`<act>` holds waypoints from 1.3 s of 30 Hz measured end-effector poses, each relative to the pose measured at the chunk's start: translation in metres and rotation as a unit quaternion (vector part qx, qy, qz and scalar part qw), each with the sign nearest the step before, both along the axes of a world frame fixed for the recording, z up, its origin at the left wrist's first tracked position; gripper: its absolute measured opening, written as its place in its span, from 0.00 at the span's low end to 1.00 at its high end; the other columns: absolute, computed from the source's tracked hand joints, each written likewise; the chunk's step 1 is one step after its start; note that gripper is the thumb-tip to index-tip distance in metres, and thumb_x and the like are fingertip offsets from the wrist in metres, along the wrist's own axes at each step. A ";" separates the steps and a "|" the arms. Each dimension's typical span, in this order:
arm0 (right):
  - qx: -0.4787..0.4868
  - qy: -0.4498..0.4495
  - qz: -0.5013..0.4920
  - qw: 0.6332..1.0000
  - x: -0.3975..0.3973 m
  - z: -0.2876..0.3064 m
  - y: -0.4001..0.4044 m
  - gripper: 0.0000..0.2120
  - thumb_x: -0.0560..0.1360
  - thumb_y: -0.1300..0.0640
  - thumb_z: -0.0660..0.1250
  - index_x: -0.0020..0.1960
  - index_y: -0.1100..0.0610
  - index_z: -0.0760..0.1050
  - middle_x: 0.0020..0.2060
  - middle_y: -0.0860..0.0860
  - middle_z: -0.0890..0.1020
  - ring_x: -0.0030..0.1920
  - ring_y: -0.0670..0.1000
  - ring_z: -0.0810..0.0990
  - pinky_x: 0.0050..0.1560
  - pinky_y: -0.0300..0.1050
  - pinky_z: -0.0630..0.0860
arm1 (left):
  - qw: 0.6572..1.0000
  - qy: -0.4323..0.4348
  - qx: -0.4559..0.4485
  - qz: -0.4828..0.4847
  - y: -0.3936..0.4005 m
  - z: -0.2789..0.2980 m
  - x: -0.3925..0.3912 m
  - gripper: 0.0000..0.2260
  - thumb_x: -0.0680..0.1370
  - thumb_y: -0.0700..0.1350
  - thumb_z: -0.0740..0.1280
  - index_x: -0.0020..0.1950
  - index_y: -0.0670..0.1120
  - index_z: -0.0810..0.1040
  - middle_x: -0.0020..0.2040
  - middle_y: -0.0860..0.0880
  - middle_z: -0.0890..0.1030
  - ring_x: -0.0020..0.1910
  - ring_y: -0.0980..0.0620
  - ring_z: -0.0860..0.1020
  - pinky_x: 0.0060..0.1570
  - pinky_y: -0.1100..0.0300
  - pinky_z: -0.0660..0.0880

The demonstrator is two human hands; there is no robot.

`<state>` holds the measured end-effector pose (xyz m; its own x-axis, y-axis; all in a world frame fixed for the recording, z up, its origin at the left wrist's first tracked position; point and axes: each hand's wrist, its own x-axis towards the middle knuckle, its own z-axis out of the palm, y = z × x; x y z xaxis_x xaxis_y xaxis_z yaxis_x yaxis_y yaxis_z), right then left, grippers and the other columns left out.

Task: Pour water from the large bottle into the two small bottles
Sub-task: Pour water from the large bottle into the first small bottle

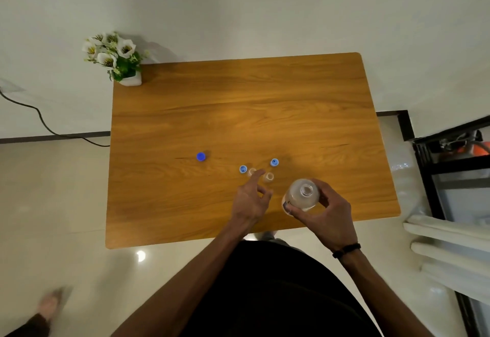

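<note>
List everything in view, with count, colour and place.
table: one, brown wood, centre.
large bottle: one, clear, open, near edge of the table, gripped.
small bottles: two, clear, open, side by side mid-table.
caps: three, blue, one to the left, two beside the small bottles.
flower pot: one, white flowers, far left corner.
cable: one, black, on the wall at left.
left hand: one, fingers reaching to the small bottles.
right hand: one, holds the large bottle.

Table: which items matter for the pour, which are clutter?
Job:
large bottle, gripped by right hand
two small bottles, open
three blue caps
left hand, reaching toward them

Clutter:
flower pot
cable
</note>
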<state>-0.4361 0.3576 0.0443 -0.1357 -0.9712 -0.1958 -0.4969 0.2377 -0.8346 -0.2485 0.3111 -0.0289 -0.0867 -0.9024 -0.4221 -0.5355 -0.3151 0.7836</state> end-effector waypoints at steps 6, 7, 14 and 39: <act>-0.004 -0.001 0.011 1.000 -0.018 0.005 -0.006 0.30 0.64 0.43 0.84 0.62 0.43 0.77 0.55 0.37 0.83 0.57 0.43 0.83 0.55 0.31 0.78 | 0.999 -0.001 0.031 0.036 -0.004 -0.018 -0.022 0.26 0.80 0.47 0.70 0.78 0.54 0.67 0.41 0.49 0.84 0.38 0.50 0.84 0.46 0.48 0.83; -0.005 0.000 0.013 1.000 -0.020 0.006 -0.007 0.30 0.64 0.43 0.84 0.62 0.43 0.77 0.55 0.37 0.83 0.57 0.43 0.83 0.55 0.31 0.77 | 0.999 -0.006 0.030 0.039 -0.005 -0.020 -0.023 0.26 0.81 0.46 0.70 0.78 0.54 0.67 0.39 0.49 0.84 0.36 0.50 0.83 0.44 0.48 0.83; 0.005 0.000 0.033 0.999 -0.032 0.009 -0.012 0.31 0.64 0.43 0.84 0.62 0.44 0.77 0.55 0.36 0.83 0.57 0.42 0.82 0.56 0.32 0.78 | 0.997 -0.025 0.037 0.066 -0.006 -0.031 -0.033 0.23 0.82 0.44 0.69 0.76 0.54 0.70 0.38 0.49 0.83 0.34 0.49 0.83 0.40 0.47 0.84; -0.060 0.000 0.057 0.997 -0.031 0.027 -0.055 0.31 0.63 0.44 0.84 0.62 0.46 0.77 0.55 0.42 0.83 0.56 0.46 0.82 0.56 0.48 0.82 | 0.978 0.031 -0.200 0.045 -0.023 0.064 -0.011 0.12 0.77 0.57 0.73 0.56 0.53 0.77 0.50 0.60 0.84 0.51 0.61 0.83 0.48 0.61 0.81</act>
